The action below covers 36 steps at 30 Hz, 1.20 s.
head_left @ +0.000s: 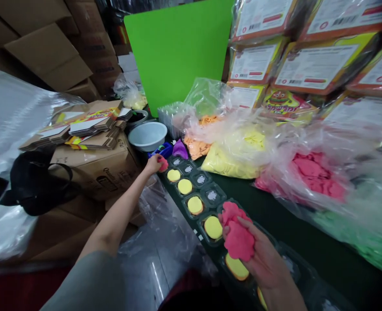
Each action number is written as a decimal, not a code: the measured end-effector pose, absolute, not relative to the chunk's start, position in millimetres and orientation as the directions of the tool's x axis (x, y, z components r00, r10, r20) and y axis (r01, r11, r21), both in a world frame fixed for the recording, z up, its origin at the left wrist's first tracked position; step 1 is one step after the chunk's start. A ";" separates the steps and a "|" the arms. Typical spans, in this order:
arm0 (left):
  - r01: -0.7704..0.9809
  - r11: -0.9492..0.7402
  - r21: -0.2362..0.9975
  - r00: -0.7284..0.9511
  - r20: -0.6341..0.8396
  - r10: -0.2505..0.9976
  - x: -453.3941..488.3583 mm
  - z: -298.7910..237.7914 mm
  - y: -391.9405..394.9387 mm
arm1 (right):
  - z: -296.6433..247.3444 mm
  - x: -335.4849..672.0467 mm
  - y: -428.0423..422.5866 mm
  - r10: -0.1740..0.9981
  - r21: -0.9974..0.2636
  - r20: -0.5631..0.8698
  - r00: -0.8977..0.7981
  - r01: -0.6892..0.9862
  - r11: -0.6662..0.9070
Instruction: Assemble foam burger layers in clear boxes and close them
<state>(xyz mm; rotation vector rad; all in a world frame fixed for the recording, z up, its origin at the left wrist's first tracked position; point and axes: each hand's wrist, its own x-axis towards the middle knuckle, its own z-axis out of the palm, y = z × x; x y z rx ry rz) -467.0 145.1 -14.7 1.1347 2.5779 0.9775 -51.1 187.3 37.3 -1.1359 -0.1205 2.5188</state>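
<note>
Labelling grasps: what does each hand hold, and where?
Left hand pinches a small pink piece by its near end. Right hand cradles a pink dough lump from underneath, fingers at its edges.

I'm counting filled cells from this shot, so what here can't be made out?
Head view:
- Far end of the tray: hidden behind the left hand and its pink piece.
- Nearest cells: covered by the right hand and pink lump, then cut off by the bottom edge.
- Box labels: print too small, blurred under plastic film.
</note>
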 end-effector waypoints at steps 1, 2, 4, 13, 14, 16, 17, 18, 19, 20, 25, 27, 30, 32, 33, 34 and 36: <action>0.616 0.533 0.580 -0.710 0.118 0.694 -466.5 -18.9 146.2 | 36.7 -54.8 186.0 0.368 -0.232 -0.705 -0.606 -0.294 -0.927; 0.633 0.559 0.536 -0.717 0.133 0.684 -465.0 -22.3 146.4 | 36.7 -58.7 185.1 0.370 -0.238 -0.704 -0.606 -0.289 -0.927; 0.671 0.585 0.455 -0.714 0.186 0.675 -460.6 -27.5 144.6 | 37.4 -66.5 183.6 0.372 -0.250 -0.704 -0.605 -0.278 -0.927; 0.781 0.519 0.348 -0.607 0.225 0.762 -440.4 -19.0 141.9 | 22.3 -99.8 179.0 0.394 -0.333 -0.623 -0.676 -0.226 -0.915; 0.801 0.466 0.376 -0.575 0.262 0.775 -429.1 -12.0 145.3 | 19.7 -103.5 180.5 0.400 -0.359 -0.612 -0.682 -0.211 -0.909; 0.825 0.257 0.504 -0.458 0.329 0.826 -397.3 4.3 152.2 | 15.3 -110.5 185.4 0.416 -0.410 -0.591 -0.691 -0.187 -0.893; 0.786 0.132 0.604 -0.372 0.292 0.881 -378.6 12.3 154.9 | 13.6 -113.9 188.5 0.429 -0.434 -0.577 -0.695 -0.184 -0.882; 0.712 0.048 0.700 -0.261 0.201 0.944 -360.0 19.4 156.8 | 12.3 -117.3 191.8 0.449 -0.458 -0.561 -0.695 -0.192 -0.868; 0.638 0.013 0.770 -0.143 0.102 0.985 -343.0 24.9 158.1 | 11.2 -120.8 195.2 0.470 -0.477 -0.543 -0.696 -0.205 -0.855; 0.580 0.004 0.815 -0.049 0.030 0.998 -328.8 28.6 158.8 | 10.3 -124.6 198.3 0.485 -0.491 -0.526 -0.699 -0.216 -0.844; 0.557 0.054 0.829 -0.164 0.047 0.985 -317.1 25.9 154.3 | 4.8 -149.8 206.8 0.473 -0.473 -0.478 -0.740 -0.237 -0.849; 0.530 0.041 0.847 -0.240 0.104 0.965 -333.6 19.8 149.3 | 1.0 -160.5 205.5 0.458 -0.455 -0.485 -0.745 -0.232 -0.860; 0.419 0.036 0.907 -0.360 0.130 0.924 -366.7 6.4 142.4 | -5.5 -169.9 199.8 0.446 -0.437 -0.501 -0.742 -0.228 -0.870; 0.473 0.095 0.876 -0.448 0.147 0.882 -388.9 -5.7 139.5 | -9.4 -169.7 195.1 0.445 -0.424 -0.509 -0.737 -0.235 -0.874; 0.529 0.132 0.838 -0.473 0.162 0.866 -398.6 -12.3 138.9 | -10.9 -167.9 193.1 0.442 -0.419 -0.509 -0.738 -0.236 -0.877; 0.582 0.164 0.797 -0.483 0.176 0.858 -406.8 -18.9 138.7 | -12.1 -165.4 191.3 0.438 -0.414 -0.507 -0.742 -0.235 -0.879; 0.646 0.201 0.736 -0.473 0.179 0.863 -418.0 -30.8 140.0 | -13.0 -159.7 188.8 0.433 -0.409 -0.500 -0.750 -0.236 -0.882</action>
